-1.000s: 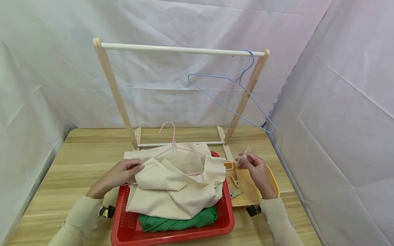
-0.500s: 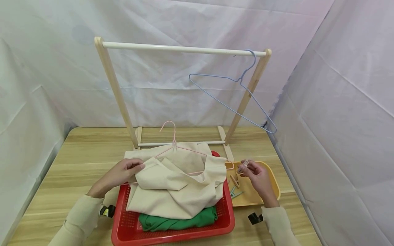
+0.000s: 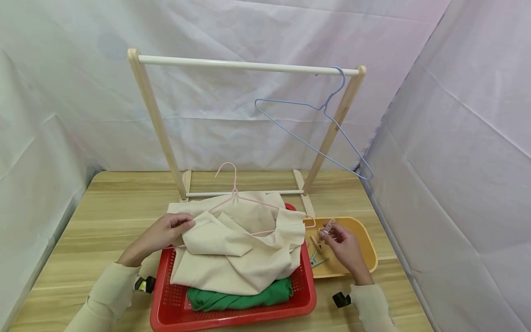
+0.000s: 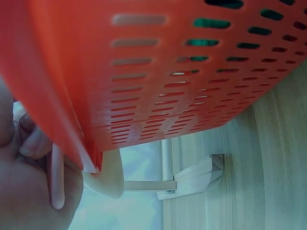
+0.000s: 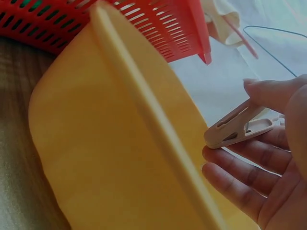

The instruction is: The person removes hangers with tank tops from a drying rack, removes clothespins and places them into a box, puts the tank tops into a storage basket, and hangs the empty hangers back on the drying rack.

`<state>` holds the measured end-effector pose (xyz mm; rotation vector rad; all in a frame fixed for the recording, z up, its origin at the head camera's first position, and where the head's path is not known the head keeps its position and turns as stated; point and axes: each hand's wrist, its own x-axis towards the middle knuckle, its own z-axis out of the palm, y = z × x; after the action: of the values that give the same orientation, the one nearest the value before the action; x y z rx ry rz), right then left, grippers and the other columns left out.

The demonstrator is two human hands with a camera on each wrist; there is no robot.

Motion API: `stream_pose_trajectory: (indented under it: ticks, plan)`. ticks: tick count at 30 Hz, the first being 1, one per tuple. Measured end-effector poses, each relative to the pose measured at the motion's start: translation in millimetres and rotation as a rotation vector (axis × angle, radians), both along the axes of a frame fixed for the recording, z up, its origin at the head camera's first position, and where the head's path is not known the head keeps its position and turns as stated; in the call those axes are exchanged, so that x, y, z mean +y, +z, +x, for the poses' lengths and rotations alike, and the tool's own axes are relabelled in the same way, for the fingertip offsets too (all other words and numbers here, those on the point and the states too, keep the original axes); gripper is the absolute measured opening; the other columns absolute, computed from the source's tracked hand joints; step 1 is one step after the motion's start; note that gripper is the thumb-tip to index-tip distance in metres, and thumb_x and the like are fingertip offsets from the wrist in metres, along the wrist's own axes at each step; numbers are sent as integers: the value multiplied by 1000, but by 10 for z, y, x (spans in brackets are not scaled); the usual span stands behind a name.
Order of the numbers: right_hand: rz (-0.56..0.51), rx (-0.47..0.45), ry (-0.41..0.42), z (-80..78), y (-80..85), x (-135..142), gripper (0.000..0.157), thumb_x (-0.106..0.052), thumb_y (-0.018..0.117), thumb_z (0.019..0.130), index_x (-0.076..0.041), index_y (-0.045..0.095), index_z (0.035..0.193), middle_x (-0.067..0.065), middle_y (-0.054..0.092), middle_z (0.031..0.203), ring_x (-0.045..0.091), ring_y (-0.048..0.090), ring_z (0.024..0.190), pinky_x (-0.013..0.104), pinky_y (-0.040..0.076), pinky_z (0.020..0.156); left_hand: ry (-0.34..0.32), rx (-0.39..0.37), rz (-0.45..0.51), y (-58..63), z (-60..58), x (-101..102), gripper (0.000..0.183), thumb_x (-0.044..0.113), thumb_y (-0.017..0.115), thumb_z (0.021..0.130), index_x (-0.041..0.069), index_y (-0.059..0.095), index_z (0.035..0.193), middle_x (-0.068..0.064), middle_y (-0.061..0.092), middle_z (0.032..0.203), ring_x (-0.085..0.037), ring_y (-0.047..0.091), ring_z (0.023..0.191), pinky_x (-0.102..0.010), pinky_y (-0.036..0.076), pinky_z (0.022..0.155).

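Note:
A beige garment (image 3: 244, 263) lies heaped over the red basket (image 3: 155, 295), with a pink wire hanger (image 3: 235, 189) partly inside it, hook upward. At the garment's left shoulder, my left hand (image 3: 166, 233) pinches the cloth between thumb and fingers. The left wrist view shows the hanger's end (image 4: 57, 179) against the palm of that hand. Above the yellow tray (image 3: 369, 249), my right hand (image 3: 346, 246) holds a pale clothespin (image 3: 329, 226) between thumb and fingers. Up close, the clothespin (image 5: 240, 127) has its spring showing, and the other fingers lie under it.
Folded green cloth (image 3: 240, 299) lies in the basket's front. Orange (image 3: 317, 244) and green (image 3: 317, 262) clothespins lie in the tray. Behind stands a wooden rack with a white rail (image 3: 249, 64), where a blue hanger (image 3: 292, 133) hangs at the right. White sheets enclose the table.
My right hand has come down and a little toward me over the tray, and the clothespin has turned in its fingers. My left hand, the garment and the pink hanger stay put.

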<state>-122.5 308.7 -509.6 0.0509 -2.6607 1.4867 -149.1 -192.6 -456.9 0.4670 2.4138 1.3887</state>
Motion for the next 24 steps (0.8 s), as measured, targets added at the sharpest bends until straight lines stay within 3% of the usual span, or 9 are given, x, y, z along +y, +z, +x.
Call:
stream_pose_trajectory:
  ticks: [5, 11, 24]
  plan:
    - [27, 33, -7, -22, -124, 29, 29, -18, 72, 92, 1, 68, 113, 9, 72, 91, 6, 65, 79, 21, 54, 69, 4, 8, -6, 3, -1, 3, 18, 24, 56, 103, 13, 69, 101, -1, 66, 88, -11, 58, 80, -25, 46, 74]
    - [70, 47, -31, -14, -216, 31, 28, -25, 74, 91, -5, 69, 111, 4, 71, 90, 8, 65, 79, 22, 55, 69, 3, 5, 2, 8, 7, 12, 17, 23, 56, 103, 13, 69, 100, -1, 66, 87, -11, 58, 80, -26, 47, 73]
    - [112, 50, -23, -3, -287, 25, 33, -30, 74, 91, -5, 70, 111, 2, 71, 90, 14, 67, 82, 23, 56, 69, 23, 9, 1, 4, 11, 15, 17, 23, 57, 102, 13, 70, 99, -1, 65, 85, -10, 56, 78, -26, 45, 70]
